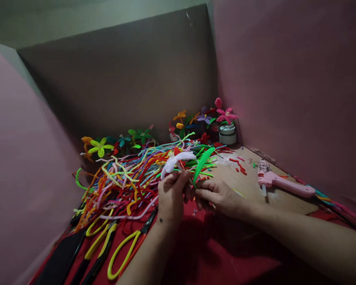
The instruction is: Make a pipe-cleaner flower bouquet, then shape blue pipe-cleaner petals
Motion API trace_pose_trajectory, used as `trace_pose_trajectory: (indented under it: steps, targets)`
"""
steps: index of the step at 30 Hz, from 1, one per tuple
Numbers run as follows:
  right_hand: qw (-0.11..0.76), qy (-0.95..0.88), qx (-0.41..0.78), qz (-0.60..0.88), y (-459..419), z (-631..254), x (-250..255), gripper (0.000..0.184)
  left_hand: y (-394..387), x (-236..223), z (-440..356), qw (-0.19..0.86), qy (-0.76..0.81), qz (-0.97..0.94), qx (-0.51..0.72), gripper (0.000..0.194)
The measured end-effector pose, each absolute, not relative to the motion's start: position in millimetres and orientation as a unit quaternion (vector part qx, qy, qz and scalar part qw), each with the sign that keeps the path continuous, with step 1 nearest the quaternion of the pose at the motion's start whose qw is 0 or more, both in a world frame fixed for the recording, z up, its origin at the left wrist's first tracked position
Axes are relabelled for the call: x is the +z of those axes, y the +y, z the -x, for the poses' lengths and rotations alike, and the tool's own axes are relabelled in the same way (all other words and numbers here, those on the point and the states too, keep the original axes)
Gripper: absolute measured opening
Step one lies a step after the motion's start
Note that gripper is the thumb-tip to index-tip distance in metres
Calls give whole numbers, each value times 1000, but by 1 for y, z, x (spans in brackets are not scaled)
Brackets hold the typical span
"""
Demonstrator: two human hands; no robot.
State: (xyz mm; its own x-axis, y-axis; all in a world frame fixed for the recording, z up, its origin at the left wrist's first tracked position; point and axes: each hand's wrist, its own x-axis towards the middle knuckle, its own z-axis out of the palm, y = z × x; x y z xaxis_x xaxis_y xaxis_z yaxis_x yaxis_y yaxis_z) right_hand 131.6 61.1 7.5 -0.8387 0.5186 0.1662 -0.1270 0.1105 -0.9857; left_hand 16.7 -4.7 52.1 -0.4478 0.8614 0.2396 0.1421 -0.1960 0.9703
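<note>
My left hand [173,192] pinches the base of a pipe-cleaner flower with curved white petals [178,160] and a red tip [177,151]. Close beside it, my right hand [215,194] is closed at the lower end of a green pipe-cleaner leaf [204,162], which points upward and curves right. The fingertips of both hands nearly meet, and whether leaf and flower touch is hidden behind them. Behind my left hand spreads a large heap of loose pipe cleaners [121,174] in many colours.
A pink glue gun [287,184] stands on brown cardboard [235,182] at the right. Yellow-handled scissors [123,255] and pliers [101,245] lie front left on red cloth [207,253]. Finished flowers [101,147] line the back, near a small pale pot [227,135]. Pink boards flank the sides.
</note>
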Motion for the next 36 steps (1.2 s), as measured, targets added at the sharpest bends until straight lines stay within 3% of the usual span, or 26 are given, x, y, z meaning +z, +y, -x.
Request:
trace_pose_trajectory:
  steps: [6, 13, 25, 32, 36]
  targets:
    - [201, -602, 765, 106, 64, -134, 13, 21, 1, 44, -13, 365, 494, -411, 674, 23]
    - [205, -612, 756, 112, 67, -135, 13, 24, 0, 41, -10, 365, 496, -444, 651, 29]
    - [289, -705, 635, 124, 61, -133, 13, 27, -1, 41, -10, 323, 495, -449, 670, 30]
    - [375, -795, 461, 117, 58, -135, 8, 23, -4, 46, -15, 307, 530, -465, 639, 33]
    - [380, -828, 402, 95, 56, -139, 9, 21, -7, 49, -14, 327, 533, -477, 618, 31]
